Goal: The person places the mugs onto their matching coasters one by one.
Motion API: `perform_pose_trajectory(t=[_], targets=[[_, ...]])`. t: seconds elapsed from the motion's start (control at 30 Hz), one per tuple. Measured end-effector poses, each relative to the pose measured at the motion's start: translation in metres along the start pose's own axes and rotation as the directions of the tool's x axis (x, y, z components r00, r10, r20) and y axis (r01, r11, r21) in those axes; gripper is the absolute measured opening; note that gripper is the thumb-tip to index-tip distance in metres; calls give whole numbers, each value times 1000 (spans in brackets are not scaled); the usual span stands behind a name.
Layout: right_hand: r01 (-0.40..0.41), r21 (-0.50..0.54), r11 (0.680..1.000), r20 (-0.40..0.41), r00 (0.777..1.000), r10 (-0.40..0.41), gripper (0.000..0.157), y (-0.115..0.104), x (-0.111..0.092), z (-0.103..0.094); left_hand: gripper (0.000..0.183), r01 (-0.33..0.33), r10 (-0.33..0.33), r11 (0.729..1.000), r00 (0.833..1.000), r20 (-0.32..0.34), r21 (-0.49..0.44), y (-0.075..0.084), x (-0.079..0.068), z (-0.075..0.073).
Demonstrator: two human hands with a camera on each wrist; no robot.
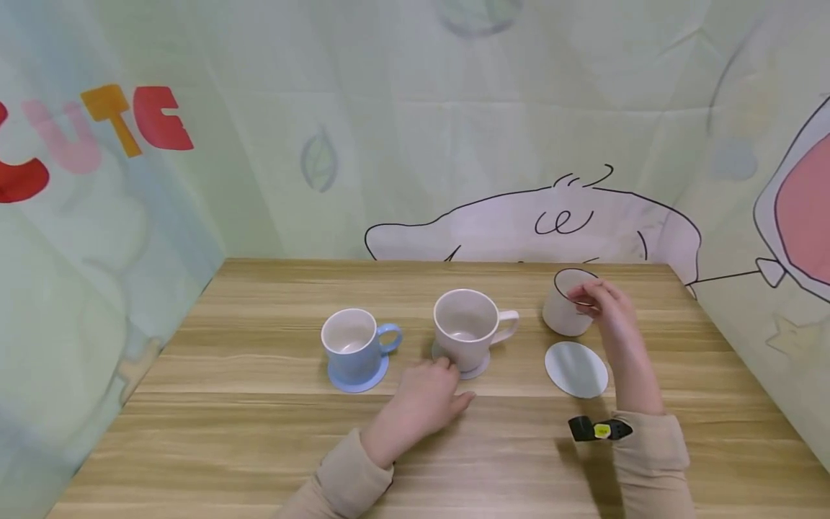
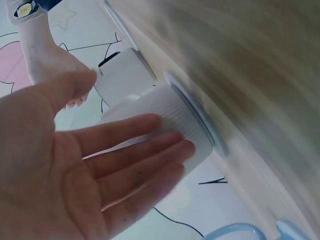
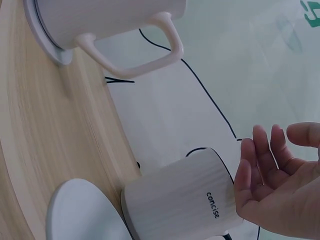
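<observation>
A white mug with a dark rim [image 1: 561, 311], marked "concise" in the right wrist view, stands on the table behind a round pale coaster [image 1: 576, 370]. My right hand [image 1: 606, 306] is at this mug's rim, its fingers loosely bent and not gripping it. A plain white mug [image 1: 464, 328] rests on a round coaster [image 1: 477, 370] in the middle, handle to the right. Close in front of its base is my left hand [image 1: 424, 396], fingers extended and holding nothing. In the left wrist view, those fingers [image 2: 135, 165] overlap the mug's side.
A light blue mug [image 1: 353, 353] stands on a blue coaster [image 1: 358, 383] at the left, its handle pointing right. All the mugs are on a wooden table [image 1: 259, 432]. A printed cloth backdrop [image 1: 259, 166] hangs behind the table.
</observation>
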State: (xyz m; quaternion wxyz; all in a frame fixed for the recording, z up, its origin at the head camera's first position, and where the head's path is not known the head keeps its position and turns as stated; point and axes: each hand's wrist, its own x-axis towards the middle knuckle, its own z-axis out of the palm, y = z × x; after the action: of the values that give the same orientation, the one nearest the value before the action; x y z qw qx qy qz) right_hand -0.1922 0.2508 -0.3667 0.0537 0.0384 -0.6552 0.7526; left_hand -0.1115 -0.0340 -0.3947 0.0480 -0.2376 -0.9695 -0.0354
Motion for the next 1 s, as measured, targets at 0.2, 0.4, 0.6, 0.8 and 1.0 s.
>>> perform_pose_trajectory(t=[0.2, 0.4, 0.6, 0.8, 1.0], targets=[[6, 25, 1000, -23, 1000, -6, 24, -2, -3, -8, 32, -41, 32, 997, 989, -141, -61, 7, 5, 3], [35, 72, 997, -31, 999, -33, 27, -3, -4, -16, 24, -71, 53, 995, 973, -227, -70, 13, 11, 6], [20, 72, 997, -58, 998, -16, 23, -4, -6, -20, 23, -92, 70, 992, 970, -234, -84, 21, 22, 6], [22, 89, 996, -75, 997, -15, 23, -5, -6, -25, 24, -118, 98, 989, 973, -207, -86, 32, 30, 4], [14, 105, 994, -94, 996, -4, 24, -5, -7, -31, 23, -155, 134, 985, 965, -227, -78, 42, 39, 7]])
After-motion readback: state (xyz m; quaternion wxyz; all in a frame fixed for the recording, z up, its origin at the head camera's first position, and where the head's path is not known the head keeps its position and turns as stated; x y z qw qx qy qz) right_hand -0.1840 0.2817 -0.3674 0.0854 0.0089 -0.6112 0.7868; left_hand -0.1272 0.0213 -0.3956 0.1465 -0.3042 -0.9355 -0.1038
